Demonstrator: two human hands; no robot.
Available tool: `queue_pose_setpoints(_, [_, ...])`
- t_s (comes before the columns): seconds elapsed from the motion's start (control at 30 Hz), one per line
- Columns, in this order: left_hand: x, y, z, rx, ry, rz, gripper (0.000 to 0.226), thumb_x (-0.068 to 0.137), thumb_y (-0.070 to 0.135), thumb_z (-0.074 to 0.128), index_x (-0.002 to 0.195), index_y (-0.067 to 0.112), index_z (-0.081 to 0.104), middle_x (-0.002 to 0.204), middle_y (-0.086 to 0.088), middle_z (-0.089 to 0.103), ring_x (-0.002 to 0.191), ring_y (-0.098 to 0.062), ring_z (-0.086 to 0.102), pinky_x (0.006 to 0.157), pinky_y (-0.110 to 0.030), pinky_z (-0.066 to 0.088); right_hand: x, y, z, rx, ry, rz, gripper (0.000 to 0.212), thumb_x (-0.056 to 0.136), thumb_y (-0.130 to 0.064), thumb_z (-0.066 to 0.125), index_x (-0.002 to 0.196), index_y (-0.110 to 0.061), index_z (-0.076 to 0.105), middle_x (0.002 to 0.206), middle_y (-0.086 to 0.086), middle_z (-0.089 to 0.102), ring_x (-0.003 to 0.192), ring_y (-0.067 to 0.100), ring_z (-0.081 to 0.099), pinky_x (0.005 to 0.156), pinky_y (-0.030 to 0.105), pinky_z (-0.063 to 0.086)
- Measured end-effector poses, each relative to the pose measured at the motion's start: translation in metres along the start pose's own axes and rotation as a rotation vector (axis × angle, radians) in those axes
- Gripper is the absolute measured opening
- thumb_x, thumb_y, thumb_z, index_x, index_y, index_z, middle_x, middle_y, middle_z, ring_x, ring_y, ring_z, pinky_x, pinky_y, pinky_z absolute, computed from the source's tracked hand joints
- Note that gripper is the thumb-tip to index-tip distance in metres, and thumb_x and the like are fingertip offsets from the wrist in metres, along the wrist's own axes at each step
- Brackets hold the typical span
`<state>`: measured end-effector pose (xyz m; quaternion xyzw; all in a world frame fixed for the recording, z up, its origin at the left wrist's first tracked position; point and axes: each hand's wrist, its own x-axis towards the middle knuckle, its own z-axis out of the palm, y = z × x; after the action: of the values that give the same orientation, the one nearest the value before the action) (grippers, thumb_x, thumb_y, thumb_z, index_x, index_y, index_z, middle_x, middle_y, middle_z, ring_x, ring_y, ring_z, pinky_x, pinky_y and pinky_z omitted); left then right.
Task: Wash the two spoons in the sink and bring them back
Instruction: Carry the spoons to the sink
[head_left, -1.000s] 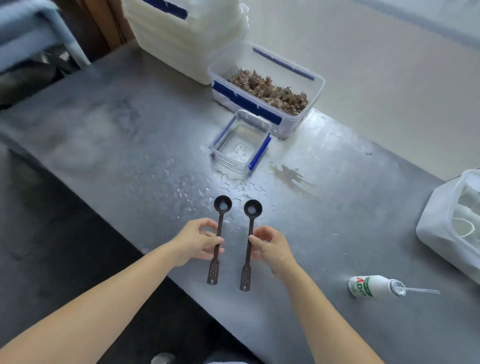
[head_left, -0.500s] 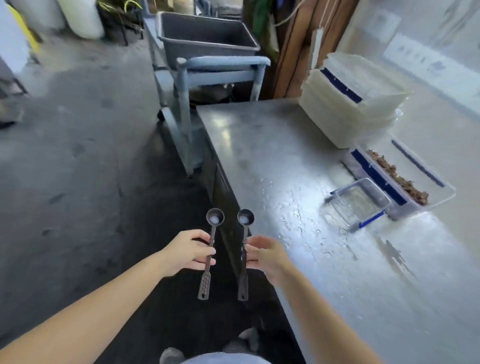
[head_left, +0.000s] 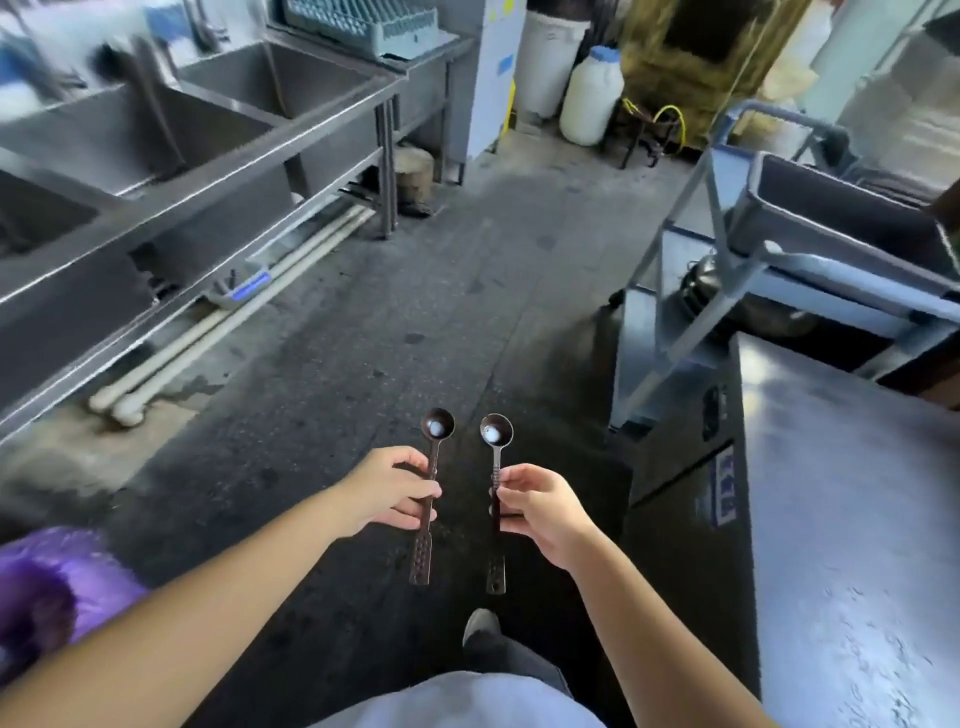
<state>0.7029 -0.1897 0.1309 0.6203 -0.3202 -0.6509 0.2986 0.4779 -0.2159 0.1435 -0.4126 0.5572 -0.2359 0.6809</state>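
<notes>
I hold two dark long-handled spoons upright over the floor, bowls pointing away from me. My left hand (head_left: 392, 491) grips the left spoon (head_left: 432, 457) at mid-handle. My right hand (head_left: 540, 506) pinches the right spoon (head_left: 496, 452) the same way. Each bowl shows a pale shiny spot. A steel sink unit (head_left: 171, 140) with deep basins runs along the left side, well ahead of both hands.
A steel table (head_left: 852, 519) stands at the right, with a blue-grey cart (head_left: 779, 260) carrying a tub beyond it. Long pale poles (head_left: 228, 327) lie under the sink. A purple bag (head_left: 57, 587) sits at lower left. White drums (head_left: 592, 104) stand at the back.
My view has swung left, away from the steel table and onto the aisle and the sink. Both hands still hold the spoons, which have left the tabletop and are now over the floor.
</notes>
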Motion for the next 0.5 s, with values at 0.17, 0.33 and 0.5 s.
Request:
queue_pose_setpoints(0.17, [-0.013, -0.011, -0.067, -0.144, 0.187, -0.001, 0.029, 0.084, 0.007, 0.072, 0.109, 0.008, 0.058, 0.09, -0.011, 0.078, 0.08, -0.034, 0.075, 0.064, -0.037, 0.06, 0.052, -0.028, 0.064, -0.126, -0.179, 0.01, 0.018, 0.092, 0.011, 0.05, 0.096, 0.0, 0.063, 0.083, 0.014, 0.068, 0.071, 0.028, 0.066, 0.077, 0.046, 0.058])
queue_pose_setpoints(0.33, [-0.001, -0.006, -0.118, -0.224, 0.316, 0.015, 0.024, 0.086, 0.009, 0.071, 0.106, 0.008, 0.058, 0.088, -0.009, 0.078, 0.081, -0.034, 0.076, 0.068, -0.039, 0.061, 0.108, -0.06, 0.114, -0.193, -0.298, 0.019, 0.017, 0.092, 0.011, 0.052, 0.092, -0.003, 0.062, 0.082, 0.015, 0.067, 0.072, 0.031, 0.063, 0.088, 0.057, 0.053])
queue_pose_setpoints(0.5, [0.025, 0.018, -0.157, -0.305, 0.415, 0.013, 0.025, 0.086, 0.011, 0.071, 0.107, 0.007, 0.059, 0.09, -0.011, 0.077, 0.08, -0.031, 0.075, 0.064, -0.037, 0.059, 0.17, -0.102, 0.152, -0.237, -0.393, 0.034, 0.015, 0.092, 0.007, 0.055, 0.092, -0.005, 0.063, 0.082, 0.014, 0.067, 0.07, 0.029, 0.063, 0.077, 0.045, 0.057])
